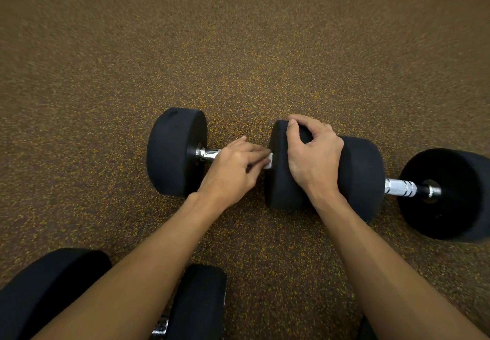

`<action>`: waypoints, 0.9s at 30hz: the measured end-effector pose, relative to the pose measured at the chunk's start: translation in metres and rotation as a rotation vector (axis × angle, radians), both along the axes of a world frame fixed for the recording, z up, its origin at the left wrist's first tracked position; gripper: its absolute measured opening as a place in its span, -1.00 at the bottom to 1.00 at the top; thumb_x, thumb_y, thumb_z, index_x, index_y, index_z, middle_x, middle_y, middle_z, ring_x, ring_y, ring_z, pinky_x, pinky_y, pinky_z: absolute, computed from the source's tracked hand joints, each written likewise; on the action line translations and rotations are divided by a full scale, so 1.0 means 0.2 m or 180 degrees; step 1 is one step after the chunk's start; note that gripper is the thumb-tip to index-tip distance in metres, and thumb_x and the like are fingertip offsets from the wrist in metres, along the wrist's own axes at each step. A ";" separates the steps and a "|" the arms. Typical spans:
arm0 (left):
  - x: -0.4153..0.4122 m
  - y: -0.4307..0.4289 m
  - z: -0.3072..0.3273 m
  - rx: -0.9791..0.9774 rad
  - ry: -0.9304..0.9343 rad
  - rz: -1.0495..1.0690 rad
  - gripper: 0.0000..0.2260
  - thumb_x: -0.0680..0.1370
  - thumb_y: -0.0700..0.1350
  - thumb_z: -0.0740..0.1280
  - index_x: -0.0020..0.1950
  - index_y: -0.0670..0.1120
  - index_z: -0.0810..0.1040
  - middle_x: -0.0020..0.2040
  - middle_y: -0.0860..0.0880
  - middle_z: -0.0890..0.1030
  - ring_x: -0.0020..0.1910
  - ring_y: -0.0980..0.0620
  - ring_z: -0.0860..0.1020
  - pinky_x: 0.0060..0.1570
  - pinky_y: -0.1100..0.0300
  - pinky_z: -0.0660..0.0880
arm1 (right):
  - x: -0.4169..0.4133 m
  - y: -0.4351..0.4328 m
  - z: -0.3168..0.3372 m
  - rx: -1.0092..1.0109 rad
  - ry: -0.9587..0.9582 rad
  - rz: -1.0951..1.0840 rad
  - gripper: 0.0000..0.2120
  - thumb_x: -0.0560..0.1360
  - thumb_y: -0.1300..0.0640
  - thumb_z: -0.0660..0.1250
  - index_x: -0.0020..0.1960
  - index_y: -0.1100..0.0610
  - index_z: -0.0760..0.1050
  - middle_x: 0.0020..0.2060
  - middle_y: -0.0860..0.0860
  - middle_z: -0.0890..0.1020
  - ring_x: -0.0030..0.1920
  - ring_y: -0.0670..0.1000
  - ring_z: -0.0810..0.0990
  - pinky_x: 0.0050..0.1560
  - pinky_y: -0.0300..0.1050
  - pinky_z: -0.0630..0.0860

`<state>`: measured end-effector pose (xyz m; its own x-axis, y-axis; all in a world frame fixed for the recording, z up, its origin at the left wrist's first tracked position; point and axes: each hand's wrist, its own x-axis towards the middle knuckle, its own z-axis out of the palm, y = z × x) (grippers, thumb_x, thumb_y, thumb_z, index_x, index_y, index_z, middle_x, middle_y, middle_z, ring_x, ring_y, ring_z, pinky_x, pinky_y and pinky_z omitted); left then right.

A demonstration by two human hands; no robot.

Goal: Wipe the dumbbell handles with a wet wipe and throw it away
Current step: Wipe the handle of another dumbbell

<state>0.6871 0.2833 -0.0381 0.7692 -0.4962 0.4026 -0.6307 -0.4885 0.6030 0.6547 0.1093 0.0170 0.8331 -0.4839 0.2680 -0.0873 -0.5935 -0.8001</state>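
Observation:
A black dumbbell (176,151) with a chrome handle (208,154) lies on the floor in the middle. My left hand (234,169) lies over that handle and holds a small white wet wipe (269,161) against its right end; most of the wipe is hidden under my fingers. My right hand (313,156) rests curled over the top of the dumbbell's right weight (279,191). A second dumbbell (450,193) lies to the right, its chrome handle (400,187) bare.
A third black dumbbell (197,302) lies at the bottom left, partly under my left forearm, with a bit of chrome handle showing. The floor (238,47) is brown rubber flecked with yellow and stretches away beyond the dumbbells.

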 end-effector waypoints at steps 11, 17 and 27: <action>-0.13 0.17 0.01 0.0150 -0.0558 0.0292 -0.89 0.57 -0.34 0.51 0.07 -0.26 0.69 0.04 -0.13 0.66 0.03 -0.11 0.59 0.37 -0.03 0.51 | -0.01 0.00 0.02 0.0022 0.0071 0.0045 -0.75 0.65 0.00 0.34 0.22 0.02 0.73 0.12 -0.14 0.74 0.26 -0.08 0.58 0.22 -0.56 0.27; -0.28 0.21 0.25 -0.0106 0.0152 0.0821 -0.83 0.63 -0.15 0.49 0.20 -0.14 0.68 0.10 0.01 0.66 0.08 0.06 0.62 0.15 0.08 0.59 | 0.00 0.00 0.03 -0.0199 0.0233 0.0155 -0.72 0.67 0.00 0.31 0.25 0.06 0.71 0.17 -0.06 0.74 0.28 0.03 0.60 0.29 -0.23 0.37; -0.51 0.34 0.46 -0.1508 0.1618 0.1367 -0.78 0.66 -0.15 0.44 0.28 0.06 0.71 0.05 0.06 0.75 0.10 0.07 0.70 0.18 0.14 0.62 | -0.10 0.11 0.27 -0.0802 0.0233 0.0390 -0.74 0.65 0.10 0.34 0.30 0.09 0.67 0.19 0.02 0.71 0.28 0.07 0.56 0.36 -0.03 0.44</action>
